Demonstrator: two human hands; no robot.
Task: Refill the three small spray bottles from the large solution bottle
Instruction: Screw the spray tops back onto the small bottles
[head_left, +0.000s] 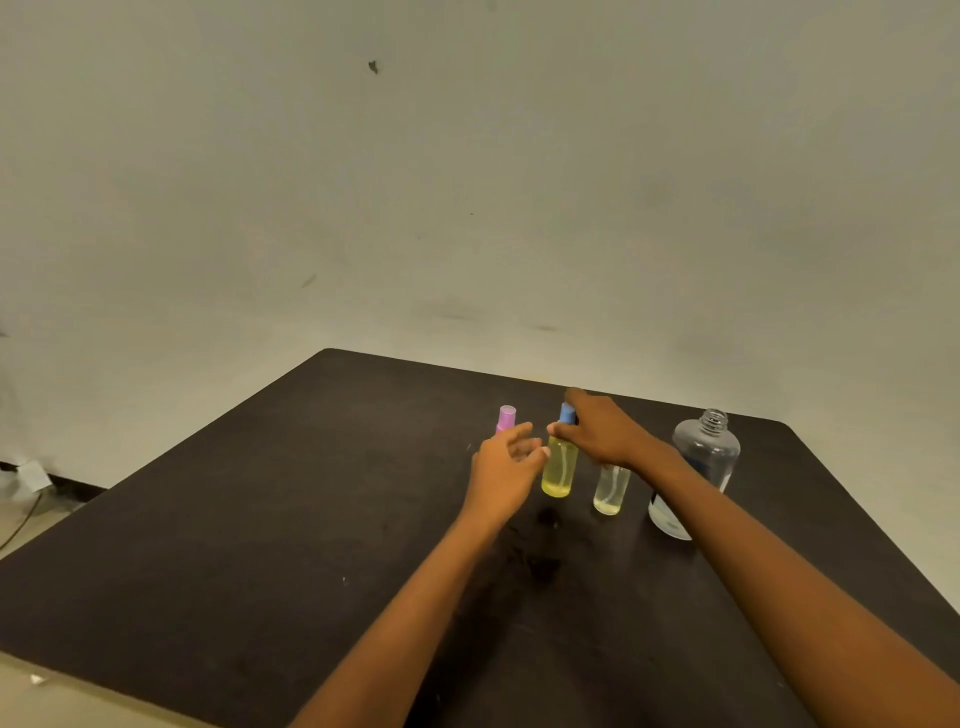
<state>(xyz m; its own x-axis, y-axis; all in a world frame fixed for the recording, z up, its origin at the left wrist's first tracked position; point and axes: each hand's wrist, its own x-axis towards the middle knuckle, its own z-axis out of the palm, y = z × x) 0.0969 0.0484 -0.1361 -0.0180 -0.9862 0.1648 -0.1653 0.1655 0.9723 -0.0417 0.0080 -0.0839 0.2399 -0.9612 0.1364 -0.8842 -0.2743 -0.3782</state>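
Yellow spray bottle (559, 467) liquid low; right hand (602, 431) grips blue cap (567, 413).

Desk (311, 545): dark, matt, faintly speckled top, dull scuffs near centre; material cannot tell. Yellow spray bottle (559, 470): clear glossy plastic, smooth, yellow-tinted; blue cap (567, 413) opaque plastic. Clear spray bottle (612, 491) at its 3 o'clock: transparent, smooth, shiny. Pink cap (506, 418) at 10 o'clock: semi-matt plastic. Large solution bottle (706, 452): clear glossy plastic, threaded open neck, smooth label low down. Wall (467, 182): matt painted surface, marked.
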